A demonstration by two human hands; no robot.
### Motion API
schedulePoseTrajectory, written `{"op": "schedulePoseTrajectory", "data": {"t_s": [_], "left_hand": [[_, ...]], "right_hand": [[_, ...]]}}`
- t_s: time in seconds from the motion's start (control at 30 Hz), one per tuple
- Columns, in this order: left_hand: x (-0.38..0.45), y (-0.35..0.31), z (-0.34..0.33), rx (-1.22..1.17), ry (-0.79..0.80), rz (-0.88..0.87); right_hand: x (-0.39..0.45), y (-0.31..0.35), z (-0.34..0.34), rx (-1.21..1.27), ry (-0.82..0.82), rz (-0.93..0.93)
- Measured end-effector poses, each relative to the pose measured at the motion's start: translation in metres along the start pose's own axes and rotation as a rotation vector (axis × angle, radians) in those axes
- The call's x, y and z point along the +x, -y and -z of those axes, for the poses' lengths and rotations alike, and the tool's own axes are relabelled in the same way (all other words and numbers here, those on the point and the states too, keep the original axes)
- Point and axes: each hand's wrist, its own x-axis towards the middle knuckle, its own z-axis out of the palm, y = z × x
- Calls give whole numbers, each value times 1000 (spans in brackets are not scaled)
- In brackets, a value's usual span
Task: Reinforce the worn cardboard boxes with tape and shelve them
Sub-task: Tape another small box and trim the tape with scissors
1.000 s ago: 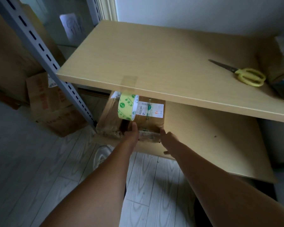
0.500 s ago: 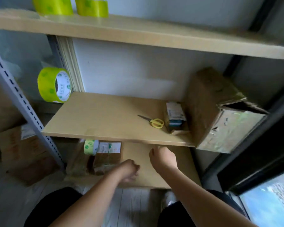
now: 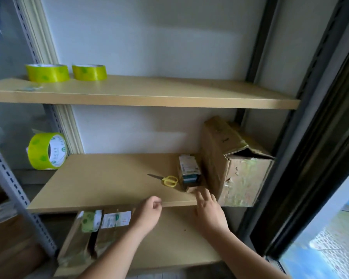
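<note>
At the middle shelf [image 3: 109, 178], the right hand [image 3: 209, 211] spreads relaxed fingers [image 3: 201, 196] touching the small box [image 3: 189, 172]; the left hand [image 3: 149, 212] curls loosely, holding nothing. The taped box [image 3: 93, 234] lies on the shelf below.

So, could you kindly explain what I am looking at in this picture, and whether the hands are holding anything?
There is no machine here: a person wears a camera on the head, looking down at their own hands. The left hand is loosely curled and holds nothing; the right hand reaches with spread fingers toward the small box on the middle shelf. Beside it lie yellow scissors and a worn large box. Two tape rolls sit on the top shelf. A taped box rests on the bottom shelf.
</note>
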Motion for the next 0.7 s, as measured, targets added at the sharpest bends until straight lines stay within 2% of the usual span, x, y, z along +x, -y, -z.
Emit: {"op": "schedulePoseTrajectory", "data": {"t_s": [0.13, 0.37, 0.5, 0.7], "left_hand": [[28, -23, 8, 76, -101, -82], [52, -26, 11, 143, -106, -126], [51, -27, 27, 202, -80, -115], [37, -62, 56, 332, 1, -122]], "right_hand": [[36, -2, -6, -71, 10, 28], [81, -17, -22, -43, 92, -69], [80, -17, -12, 60, 54, -52], [58, -3, 37, 254, -112, 138]]}}
